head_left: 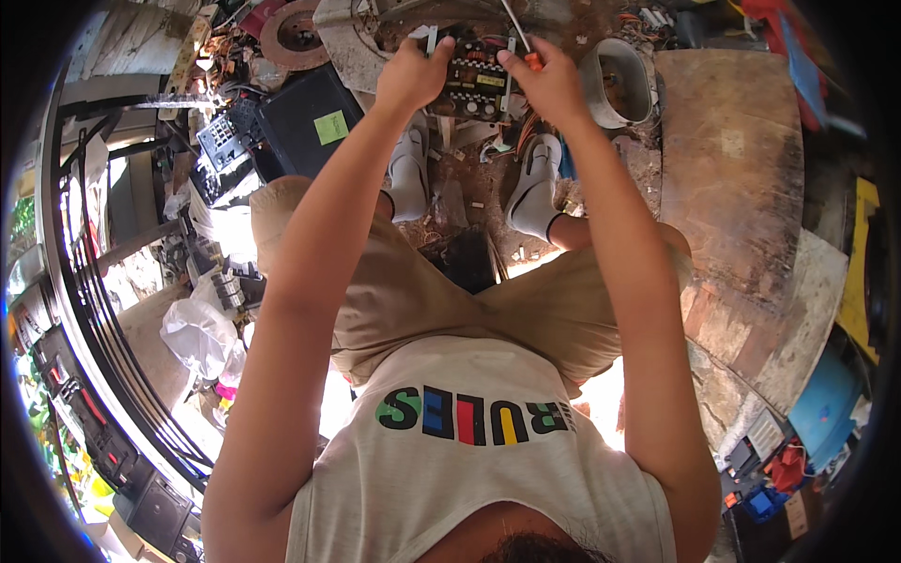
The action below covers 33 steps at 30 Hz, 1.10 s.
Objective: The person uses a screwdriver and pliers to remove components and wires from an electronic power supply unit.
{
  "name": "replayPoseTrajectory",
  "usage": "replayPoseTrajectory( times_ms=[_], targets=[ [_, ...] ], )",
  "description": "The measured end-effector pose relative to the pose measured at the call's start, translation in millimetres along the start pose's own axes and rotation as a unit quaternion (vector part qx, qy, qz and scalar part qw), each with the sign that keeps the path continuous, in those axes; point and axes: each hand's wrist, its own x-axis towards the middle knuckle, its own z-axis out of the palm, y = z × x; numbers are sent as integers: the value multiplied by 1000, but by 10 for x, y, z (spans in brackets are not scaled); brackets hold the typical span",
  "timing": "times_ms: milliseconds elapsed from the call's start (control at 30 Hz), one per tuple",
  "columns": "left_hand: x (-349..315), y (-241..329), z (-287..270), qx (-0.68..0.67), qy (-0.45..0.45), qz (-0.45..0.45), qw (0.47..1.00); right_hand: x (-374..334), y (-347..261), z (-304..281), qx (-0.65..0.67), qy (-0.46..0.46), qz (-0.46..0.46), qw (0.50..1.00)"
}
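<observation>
A dark circuit board (477, 77) with several rounded capacitors and yellow-labelled parts is held out in front of me, above the ground near my feet. My left hand (413, 73) grips its left side, thumb on top, beside a pale metal strip (432, 39). At the opposite edge, my right hand (552, 86) is closed round a screwdriver (533, 61) with an orange handle, its thin shaft pointing away from me. The right thumb rests by the board's right metal strip (510, 75). My fingers beneath the board are hidden.
A grey oval metal container (618, 84) stands right of my right hand, next to a worn wooden board (737, 169). At left lie a black case (305, 122) with a green note and a keypad device (223, 141). A rusty disc (293, 36) sits at far left; loose wires (530, 131) trail below the board.
</observation>
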Motion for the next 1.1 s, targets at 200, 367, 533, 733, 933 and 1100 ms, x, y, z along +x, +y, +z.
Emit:
replayPoseTrajectory(
  times_ms=[200, 367, 533, 733, 933, 1100],
  targets=[
    [166, 60, 87, -37, -12, -16, 999, -126, 123, 8, 6, -12, 37, 999],
    [15, 617, -283, -33, -51, 55, 997, -127, 221, -32, 85, 123, 2, 989],
    [-237, 1014, -757, -96, -85, 82, 988, -467, -75, -627, 373, 185, 140, 898],
    [-392, 600, -453, -303, 127, 235, 915, -496, -59, -367, 344, 99, 141, 923],
    [-393, -46, -236, -346, 48, 224, 910, -504, -27, -171, 299, 73, 84, 948],
    [-523, -107, -167, -383, 28, 243, 891, -477, 114, -234, 181, 63, 76, 978]
  ],
)
